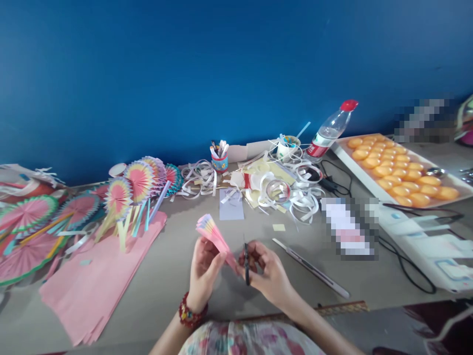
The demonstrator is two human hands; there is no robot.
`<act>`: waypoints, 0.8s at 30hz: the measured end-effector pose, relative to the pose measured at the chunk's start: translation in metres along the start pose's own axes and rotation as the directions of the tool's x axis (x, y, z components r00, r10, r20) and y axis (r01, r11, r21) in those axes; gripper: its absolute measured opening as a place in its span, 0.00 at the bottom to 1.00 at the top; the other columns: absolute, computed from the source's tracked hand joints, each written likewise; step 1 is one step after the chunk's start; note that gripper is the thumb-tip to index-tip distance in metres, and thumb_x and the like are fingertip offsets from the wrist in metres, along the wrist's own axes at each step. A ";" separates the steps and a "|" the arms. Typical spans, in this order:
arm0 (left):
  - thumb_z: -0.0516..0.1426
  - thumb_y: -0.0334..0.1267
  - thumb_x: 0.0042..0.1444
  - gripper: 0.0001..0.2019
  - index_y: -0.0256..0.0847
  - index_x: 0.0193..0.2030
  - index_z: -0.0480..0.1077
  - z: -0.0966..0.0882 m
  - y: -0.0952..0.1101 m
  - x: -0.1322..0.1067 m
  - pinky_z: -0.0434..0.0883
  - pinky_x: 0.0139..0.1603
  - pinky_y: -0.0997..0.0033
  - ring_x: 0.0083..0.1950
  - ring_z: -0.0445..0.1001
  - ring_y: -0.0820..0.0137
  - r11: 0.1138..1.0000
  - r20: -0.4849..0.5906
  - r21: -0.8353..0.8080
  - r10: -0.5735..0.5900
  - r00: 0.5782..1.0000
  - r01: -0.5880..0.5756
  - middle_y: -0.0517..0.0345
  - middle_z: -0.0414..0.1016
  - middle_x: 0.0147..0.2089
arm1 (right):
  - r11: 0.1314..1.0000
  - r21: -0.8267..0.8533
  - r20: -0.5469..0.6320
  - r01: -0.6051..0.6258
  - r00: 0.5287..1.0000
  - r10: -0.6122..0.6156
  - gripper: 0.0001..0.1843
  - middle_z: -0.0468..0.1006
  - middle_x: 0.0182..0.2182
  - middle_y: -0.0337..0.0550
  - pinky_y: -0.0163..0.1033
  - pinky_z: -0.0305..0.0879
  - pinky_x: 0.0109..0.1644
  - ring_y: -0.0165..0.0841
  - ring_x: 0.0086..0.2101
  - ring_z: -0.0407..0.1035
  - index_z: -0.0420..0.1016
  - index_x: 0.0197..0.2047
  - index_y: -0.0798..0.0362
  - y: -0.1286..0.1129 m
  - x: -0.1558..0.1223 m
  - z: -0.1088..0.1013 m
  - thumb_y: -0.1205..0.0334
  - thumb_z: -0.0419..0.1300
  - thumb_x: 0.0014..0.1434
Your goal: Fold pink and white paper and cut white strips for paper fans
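My left hand (206, 268) is closed around a narrow pleated paper fan (216, 236), pink with yellow and lilac at its spread upper end. The fan's lower end slants down toward my right hand (266, 271), which is closed on a small pair of dark-handled scissors (247, 268). The scissor blades point up and away from me, beside the fan. My right fingertips are close to the fan's lower end; whether they touch it I cannot tell. A utility knife (314, 268) lies on the table to the right of my right hand.
Pink paper sheets (96, 281) and finished paper fans (138, 180) lie at left. Paper strips (306, 202), a tape roll (278, 191) and a pen cup (219, 160) sit near the blue wall. At right are a leaning bottle (330, 133), a tray of orange domes (402, 170) and black cables (406, 266).
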State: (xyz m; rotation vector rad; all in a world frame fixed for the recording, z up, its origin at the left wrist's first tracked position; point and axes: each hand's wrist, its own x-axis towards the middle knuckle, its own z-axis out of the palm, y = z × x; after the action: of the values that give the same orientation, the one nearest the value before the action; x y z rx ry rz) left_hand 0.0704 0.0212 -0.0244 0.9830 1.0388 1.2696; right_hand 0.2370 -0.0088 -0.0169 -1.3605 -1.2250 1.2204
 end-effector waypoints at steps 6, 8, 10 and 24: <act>0.63 0.41 0.57 0.18 0.44 0.52 0.65 0.001 -0.002 -0.004 0.73 0.38 0.74 0.35 0.74 0.73 0.999 0.071 0.049 0.000 0.998 -0.004 0.60 0.74 0.38 | 0.996 0.086 0.073 -0.010 0.997 0.003 0.06 0.71 0.23 0.34 0.31 0.57 0.27 0.28 0.24 0.61 0.69 0.29 0.52 -0.012 0.001 -0.003 0.65 0.64 0.49; 0.63 0.41 0.57 0.17 0.44 0.51 0.66 -0.001 -0.003 -0.004 0.74 0.38 0.74 0.35 0.74 0.72 0.998 0.033 0.065 0.010 0.999 -0.012 0.60 0.74 0.37 | 0.994 0.106 0.107 -0.029 0.994 0.017 0.05 0.70 0.24 0.34 0.31 0.57 0.26 0.28 0.23 0.61 0.71 0.31 0.52 -0.010 -0.001 -0.005 0.63 0.64 0.51; 0.63 0.42 0.57 0.16 0.44 0.49 0.66 -0.002 -0.003 -0.004 0.74 0.38 0.74 0.35 0.74 0.72 0.997 0.001 0.074 0.025 1.000 -0.025 0.60 0.74 0.36 | 0.996 0.079 0.114 -0.028 0.993 0.019 0.06 0.69 0.23 0.34 0.31 0.57 0.26 0.28 0.23 0.60 0.73 0.31 0.53 -0.006 -0.004 -0.009 0.60 0.64 0.54; 0.63 0.40 0.58 0.13 0.45 0.49 0.68 -0.006 -0.004 -0.006 0.74 0.39 0.75 0.35 0.75 0.73 0.995 0.037 0.087 0.051 0.998 -0.054 0.60 0.75 0.36 | 0.968 -0.249 0.176 0.038 0.984 0.007 0.08 0.63 0.20 0.31 0.32 0.51 0.24 0.27 0.21 0.57 0.69 0.29 0.50 0.008 -0.028 -0.035 0.58 0.64 0.54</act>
State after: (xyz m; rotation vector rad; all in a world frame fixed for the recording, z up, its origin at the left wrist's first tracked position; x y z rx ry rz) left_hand 0.0658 0.0154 -0.0298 1.1023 1.0550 1.2544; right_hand 0.2716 -0.0378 -0.0182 -1.4442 -1.5557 1.2261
